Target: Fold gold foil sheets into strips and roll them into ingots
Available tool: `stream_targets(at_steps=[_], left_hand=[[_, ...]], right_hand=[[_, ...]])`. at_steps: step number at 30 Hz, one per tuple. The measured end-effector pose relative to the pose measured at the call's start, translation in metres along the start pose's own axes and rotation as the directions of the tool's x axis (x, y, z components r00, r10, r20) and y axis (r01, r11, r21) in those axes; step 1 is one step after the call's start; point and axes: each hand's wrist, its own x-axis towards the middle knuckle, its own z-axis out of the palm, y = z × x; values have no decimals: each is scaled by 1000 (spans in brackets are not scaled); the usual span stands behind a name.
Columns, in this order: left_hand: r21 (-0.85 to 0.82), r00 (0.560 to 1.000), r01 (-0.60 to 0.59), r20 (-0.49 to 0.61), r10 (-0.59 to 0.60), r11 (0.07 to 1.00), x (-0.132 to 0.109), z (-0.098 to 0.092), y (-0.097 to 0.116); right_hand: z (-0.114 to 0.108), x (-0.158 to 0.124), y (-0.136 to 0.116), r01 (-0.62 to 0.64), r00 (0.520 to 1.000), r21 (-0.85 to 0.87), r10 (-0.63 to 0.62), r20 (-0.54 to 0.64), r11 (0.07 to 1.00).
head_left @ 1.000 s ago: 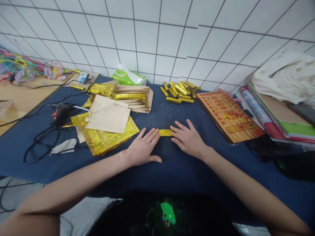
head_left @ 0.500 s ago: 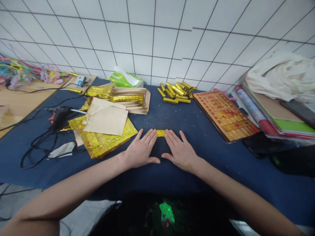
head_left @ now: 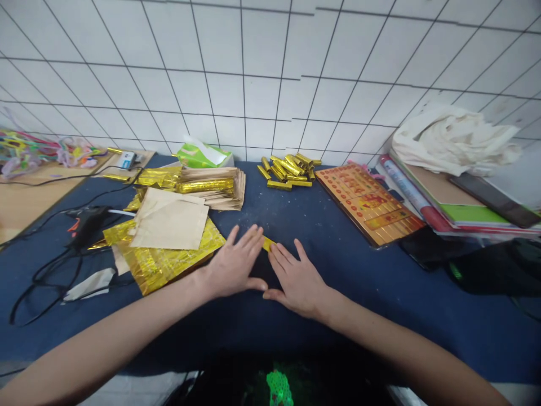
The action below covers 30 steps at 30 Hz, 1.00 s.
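Note:
Both my hands lie flat, fingers stretched out, on the dark blue tablecloth [head_left: 346,270]. My left hand [head_left: 234,262] and my right hand [head_left: 293,276] press side by side on a small gold foil strip [head_left: 267,243]. Only a short bit of the strip shows between the fingertips. A stack of gold foil sheets [head_left: 164,262] topped with a brown paper sheet [head_left: 171,220] lies just left of my left hand.
A pile of folded gold foil bars [head_left: 287,169] sits at the back by the tiled wall. Brown paper stack with a gold roll [head_left: 211,186], a glue gun [head_left: 87,223] with cables at left, an orange-gold board [head_left: 367,203] and books [head_left: 448,203] at right.
My hands have slid toward each other along the gold strip, covering most of it. The camera has tilted and shifted a little.

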Motion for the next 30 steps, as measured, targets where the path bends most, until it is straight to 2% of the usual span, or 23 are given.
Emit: stream_targets(at_steps=[2,4,10,12,16,20,22,24,27,30], left_hand=[[-63,997,-79,5,79,995,3,-1,13],[-116,995,-96,23,99,989,4,1,16],[-110,998,13,59,-6,994,-4,10,-10],[-82,998,44,52,-40,996,-6,10,-13],[-30,996,87,12,-87,996,-11,8,-2],[-19,996,86,11,-86,996,-19,8,11],[-21,996,93,13,-92,995,-22,8,15],[-27,995,97,24,-97,995,-22,8,16],[-39,995,92,32,-91,995,-21,8,16],[-58,995,96,37,-94,994,-21,9,15]], right_hand=[[-1,0,1,2,1000,2,-2,4,1000],[-1,0,1,5,1000,4,-5,5,1000],[0,-3,2,16,1000,6,-16,16,1000],[-2,-2,5,9,1000,12,-9,15,1000],[-5,3,29,-8,1000,26,8,13,1000],[-7,7,60,53,998,36,-53,19,998],[-10,10,64,67,997,34,-68,22,997],[-14,14,56,25,1000,17,-25,9,1000],[-15,22,28,-45,998,-7,44,-39,999],[-5,29,5,73,997,41,-73,-14,996]])
